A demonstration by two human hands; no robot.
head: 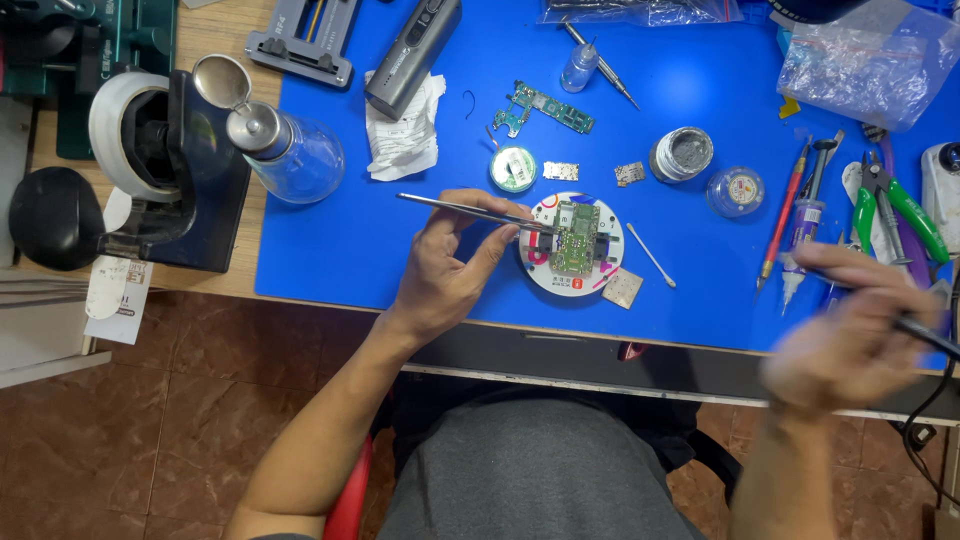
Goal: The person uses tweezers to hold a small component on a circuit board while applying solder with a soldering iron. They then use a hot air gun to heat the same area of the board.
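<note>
Head view: my left hand (447, 268) pinches steel tweezers (470, 210), tips reaching the green circuit board (575, 237) clamped on the round white holder (545, 275), near the blue mat's (330, 250) front edge; my right hand (850, 335), blurred, closes around a dark corded tool (925, 333) past the mat's front edge; bare mat lies left of the holder.
</note>
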